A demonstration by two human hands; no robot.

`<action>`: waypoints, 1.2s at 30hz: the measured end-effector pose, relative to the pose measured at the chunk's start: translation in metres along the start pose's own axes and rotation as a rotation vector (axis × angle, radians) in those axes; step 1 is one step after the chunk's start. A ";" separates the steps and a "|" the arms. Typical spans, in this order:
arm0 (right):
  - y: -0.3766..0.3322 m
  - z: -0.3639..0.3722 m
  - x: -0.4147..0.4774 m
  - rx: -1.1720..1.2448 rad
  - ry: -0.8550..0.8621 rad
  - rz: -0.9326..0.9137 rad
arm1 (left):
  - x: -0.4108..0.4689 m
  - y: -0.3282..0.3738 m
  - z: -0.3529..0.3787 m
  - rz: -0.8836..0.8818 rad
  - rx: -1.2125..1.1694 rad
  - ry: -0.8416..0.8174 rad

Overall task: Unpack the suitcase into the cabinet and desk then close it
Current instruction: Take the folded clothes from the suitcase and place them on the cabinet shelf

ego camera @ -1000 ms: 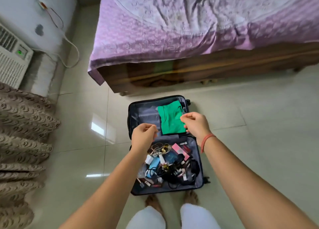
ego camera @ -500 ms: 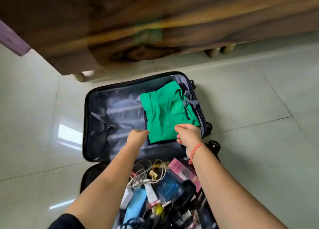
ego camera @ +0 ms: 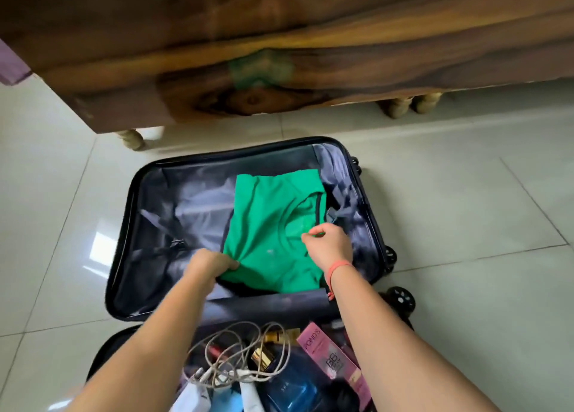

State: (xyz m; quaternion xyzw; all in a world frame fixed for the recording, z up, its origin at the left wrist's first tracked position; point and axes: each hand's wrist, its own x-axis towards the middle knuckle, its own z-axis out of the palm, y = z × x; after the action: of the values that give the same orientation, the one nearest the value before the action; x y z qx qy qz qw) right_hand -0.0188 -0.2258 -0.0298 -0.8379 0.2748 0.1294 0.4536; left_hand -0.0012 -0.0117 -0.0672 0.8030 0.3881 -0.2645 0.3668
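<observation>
A dark suitcase (ego camera: 124, 241) lies open on the tiled floor. In its far half rests a folded green shirt (ego camera: 267, 225) on grey lining. My left hand (ego camera: 208, 264) grips the shirt's near left corner. Fingers of my right hand (ego camera: 329, 244) pinch the cloth near the collar on the right side. The near half holds a white cable (ego camera: 236, 349), a pink Pond's box (ego camera: 329, 355), a blue box (ego camera: 292, 390) and other small items.
A wooden bed frame (ego camera: 279, 54) on short round legs (ego camera: 132, 137) stands just beyond the suitcase. Pale glossy floor tiles (ego camera: 466, 210) spread to the left and right. Suitcase wheels (ego camera: 400, 298) stick out on the right.
The camera has dropped closer to the suitcase. Both hands moved forward from above the near half onto the green shirt and closed on it.
</observation>
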 end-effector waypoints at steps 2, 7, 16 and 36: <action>0.005 0.002 0.004 -0.187 0.022 -0.027 | -0.012 -0.002 -0.020 -0.004 0.174 -0.093; 0.008 0.012 0.021 -0.383 -0.076 0.002 | -0.009 0.009 -0.042 0.216 0.562 0.114; -0.001 0.033 0.054 -0.183 -0.054 0.125 | 0.035 0.021 -0.014 0.114 -0.195 -0.030; -0.070 0.003 -0.007 -0.397 0.231 -0.385 | -0.031 0.040 -0.074 0.359 -0.381 0.291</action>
State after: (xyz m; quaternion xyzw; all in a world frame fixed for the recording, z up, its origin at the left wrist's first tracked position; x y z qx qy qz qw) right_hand 0.0161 -0.1901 0.0199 -0.9560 0.1299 -0.0042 0.2628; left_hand 0.0243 0.0171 0.0141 0.8050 0.3310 0.0004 0.4924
